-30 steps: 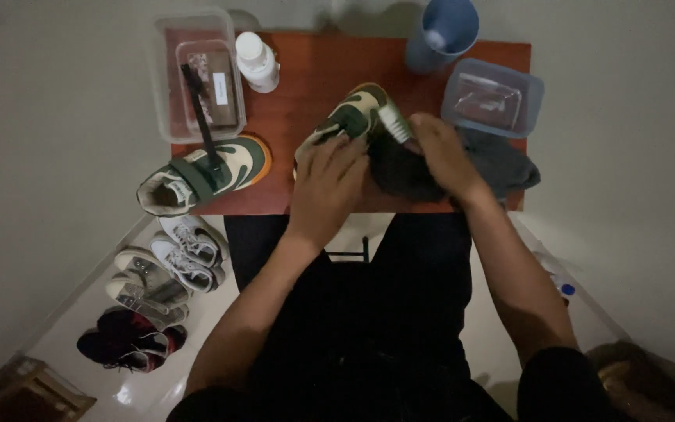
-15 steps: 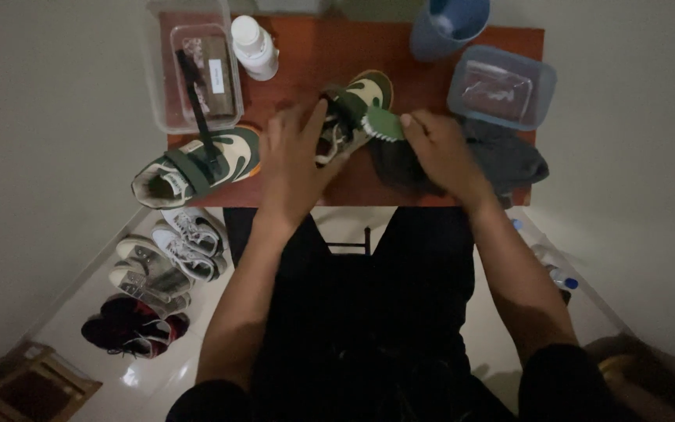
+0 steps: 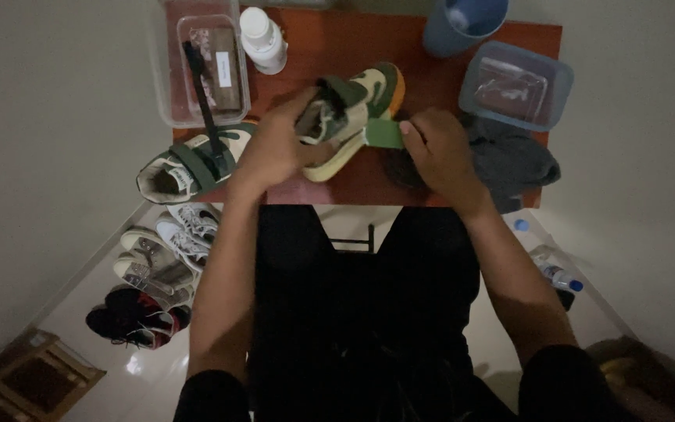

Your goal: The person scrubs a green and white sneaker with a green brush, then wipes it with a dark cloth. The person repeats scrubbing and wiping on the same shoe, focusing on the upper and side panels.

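The red-brown tabletop (image 3: 439, 78) carries a clear tub (image 3: 167, 94) at its far left corner — a dark brush (image 3: 201, 94) inside — and a lidded clear box (image 3: 517, 84) at the far right. Mid-table, the left hand (image 3: 275, 148) clasps a green-and-cream sneaker (image 3: 353, 117); the right hand (image 3: 439, 152) pinches its green strap (image 3: 384, 133).

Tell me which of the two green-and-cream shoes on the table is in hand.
The shoe at table centre, held by both hands; its mate rests untouched at the left edge.
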